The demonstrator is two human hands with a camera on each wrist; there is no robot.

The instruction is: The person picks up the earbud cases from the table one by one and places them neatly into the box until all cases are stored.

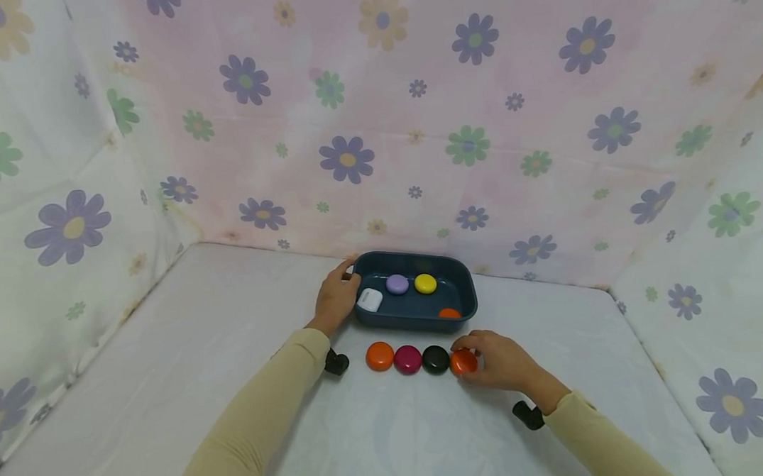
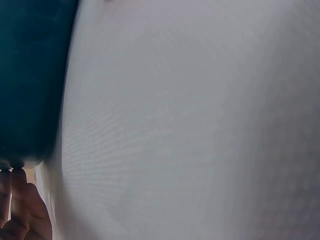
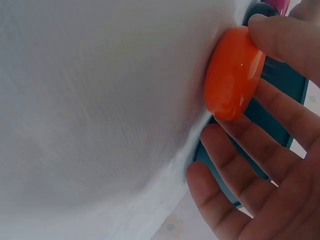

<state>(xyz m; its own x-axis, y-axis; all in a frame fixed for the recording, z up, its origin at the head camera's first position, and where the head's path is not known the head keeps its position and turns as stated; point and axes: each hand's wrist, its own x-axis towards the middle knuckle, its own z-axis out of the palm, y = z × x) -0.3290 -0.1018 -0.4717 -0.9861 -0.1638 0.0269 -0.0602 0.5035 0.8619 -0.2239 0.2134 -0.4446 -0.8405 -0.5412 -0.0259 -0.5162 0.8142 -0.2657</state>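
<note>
My right hand (image 1: 498, 361) grips a glossy orange disc (image 3: 232, 75) at the right end of a row on the white surface, thumb on one side and fingers on the other. Left of it lie a black disc (image 1: 436, 360), a magenta disc (image 1: 408, 360) and another orange disc (image 1: 380, 356). My left hand (image 1: 335, 297) holds the left end of a dark blue tray (image 1: 417, 323) behind the row, its fingertips against the wall in the left wrist view. Inside the tray are a purple disc (image 1: 397, 284), a yellow disc (image 1: 425, 284), a white rounded piece (image 1: 370, 300) and an orange piece (image 1: 449, 312).
A flowered cloth backdrop (image 1: 389, 110) rises close behind the tray, with flowered side walls left and right. White cloth (image 1: 390, 436) covers the work surface. Black wrist-camera parts (image 1: 528, 415) stick out beside each sleeve.
</note>
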